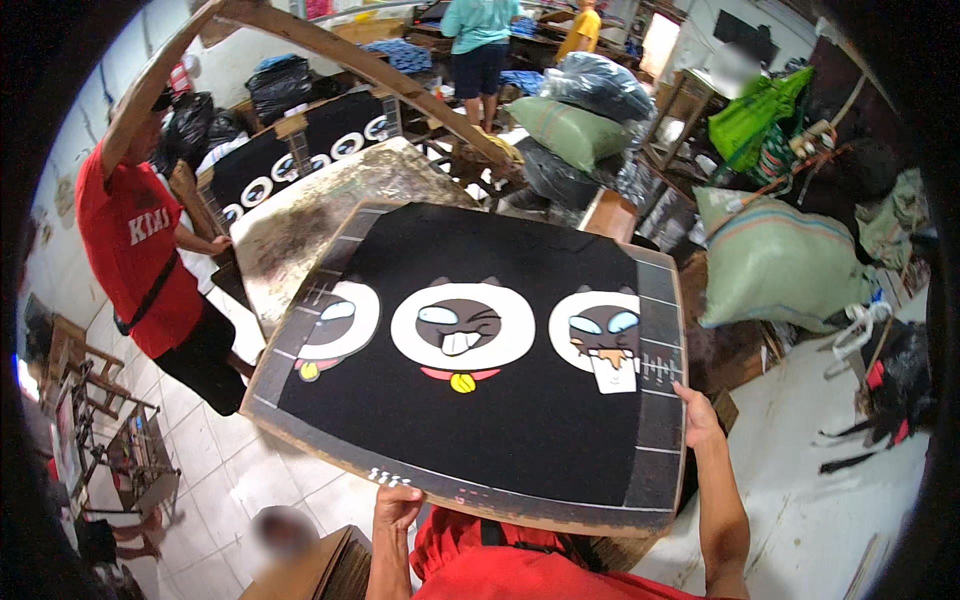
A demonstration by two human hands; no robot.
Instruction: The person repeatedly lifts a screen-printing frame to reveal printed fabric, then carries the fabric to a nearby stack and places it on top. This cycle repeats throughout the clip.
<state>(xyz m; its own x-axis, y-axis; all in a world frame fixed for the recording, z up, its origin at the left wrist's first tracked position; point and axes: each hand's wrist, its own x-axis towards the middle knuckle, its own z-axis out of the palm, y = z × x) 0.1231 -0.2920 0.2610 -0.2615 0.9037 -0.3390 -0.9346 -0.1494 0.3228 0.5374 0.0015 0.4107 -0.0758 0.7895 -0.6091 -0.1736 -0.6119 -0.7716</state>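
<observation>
I hold a large flat board (660, 440) out in front of my body, tilted a little. A black cloth piece (450, 430) lies flat on it, printed with a row of 3 white-ringed cartoon cat faces with collars, the outer two cut at the cloth's sides. My left hand (397, 507) grips the board's near edge, left of my body, thumb on top. My right hand (698, 415) grips the right edge, thumb at the rim. The fingers of both hands are partly hidden under the board. White tick marks line the board's dark borders.
A stained pale table (330, 220) stands beyond the board, with another printed black panel (300, 160) behind it. At left a person in a red shirt (140, 240) holds a wooden frame (340, 60) raised. Stuffed green sacks (780, 250) lie at right; tiled floor (190, 480) shows at left.
</observation>
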